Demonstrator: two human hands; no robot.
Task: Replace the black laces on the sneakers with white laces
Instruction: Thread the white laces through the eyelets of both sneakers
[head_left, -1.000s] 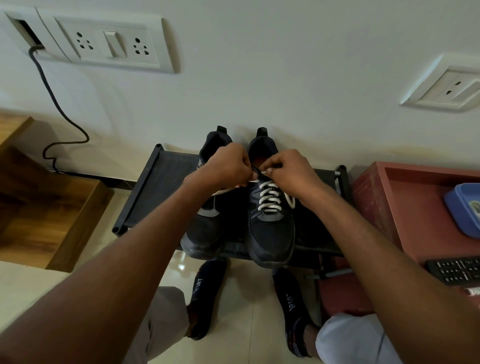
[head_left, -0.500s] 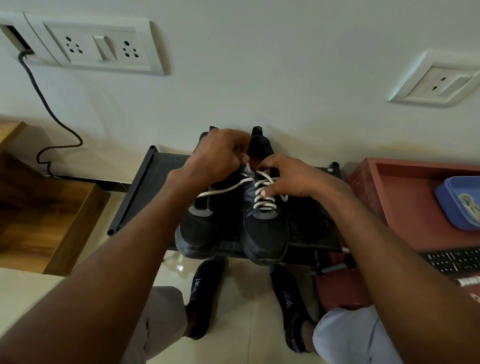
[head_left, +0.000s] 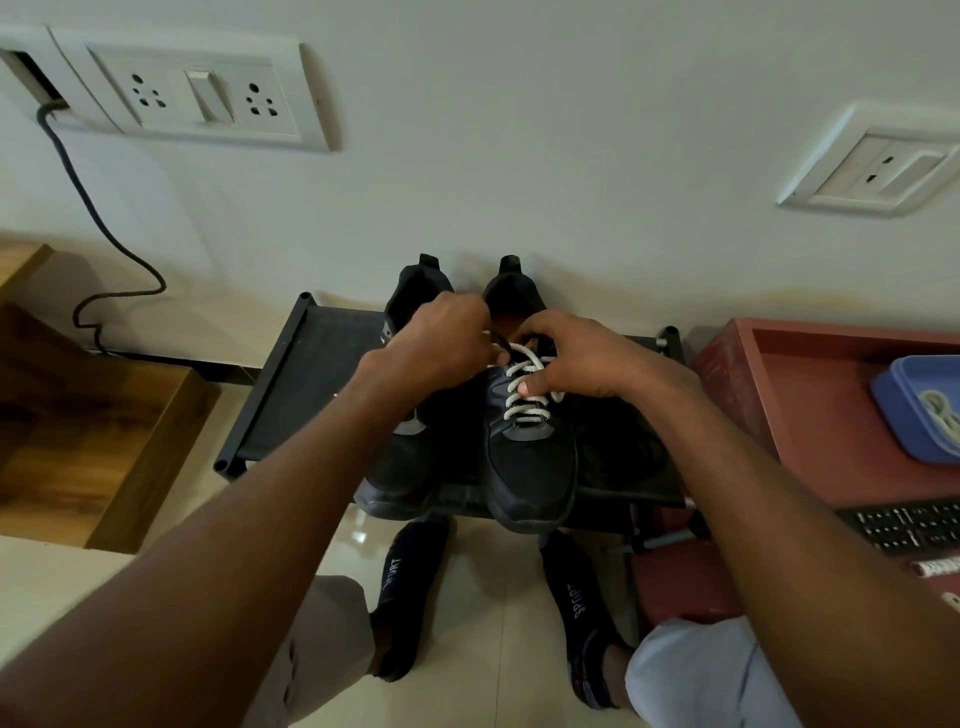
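White lace (head_left: 527, 387) between curled left hand (head_left: 445, 345), right hand (head_left: 574, 358)

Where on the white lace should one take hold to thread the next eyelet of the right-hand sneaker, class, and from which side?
Probably pinch the white lace near its free end, by the left hand, coming from above the tongue. The laced rows lie flat across the right sneaker, pinned by the right hand, so only the loose end can be steered.

A plain off-white wall (head_left: 519, 156) carries a white switch-and-socket plate (head_left: 192, 96) and a second white socket plate (head_left: 872, 169), above a glossy cream tiled floor (head_left: 483, 613), with a brown wooden step (head_left: 93, 431) at left and a reddish-brown wooden tray table (head_left: 810, 395) at right.
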